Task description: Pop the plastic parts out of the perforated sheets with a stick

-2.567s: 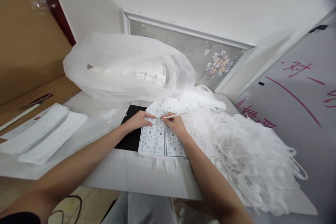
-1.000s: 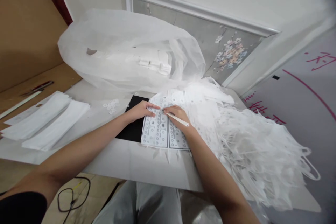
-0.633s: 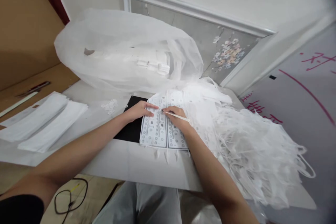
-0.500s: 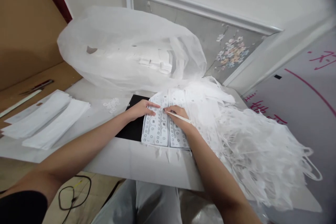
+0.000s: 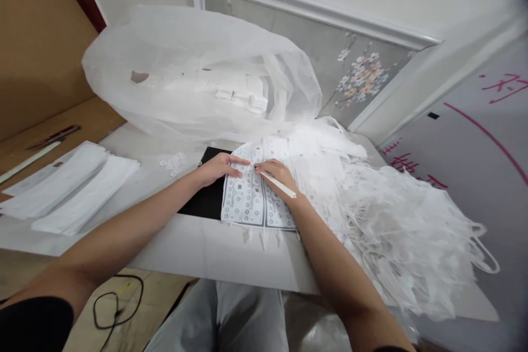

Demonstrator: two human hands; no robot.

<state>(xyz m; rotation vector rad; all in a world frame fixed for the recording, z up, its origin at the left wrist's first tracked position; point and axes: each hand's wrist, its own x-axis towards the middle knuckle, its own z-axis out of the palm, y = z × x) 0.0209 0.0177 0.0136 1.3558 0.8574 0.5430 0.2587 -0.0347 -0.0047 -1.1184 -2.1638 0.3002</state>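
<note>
A white sheet (image 5: 243, 206) printed with grey circles and curved shapes lies over a black board (image 5: 204, 201) on the table. My left hand (image 5: 216, 169) rests on the sheet's left side, its thumb and forefinger stretched out and apart. Between the fingers of my right hand (image 5: 278, 171) is a slim white pen-like tool (image 5: 281, 186). The tool's dark tip is down at the print, close to my left fingertips; its exact kind is too small to make out. Small white cut pieces (image 5: 173, 163) are scattered left of the board.
On the right lies a heap of thin white strips (image 5: 408, 236). A translucent plastic bag (image 5: 198, 27) holding white material stands behind the sheet. Folded white bundles (image 5: 86, 192) lie at the left, near a red-handled tool (image 5: 60, 135) and a pale flat strip (image 5: 31, 162).
The whole view has shifted slightly. The white tool has tilted a little in my right hand, and both hands stay at nearly the same spot on the sheet.
</note>
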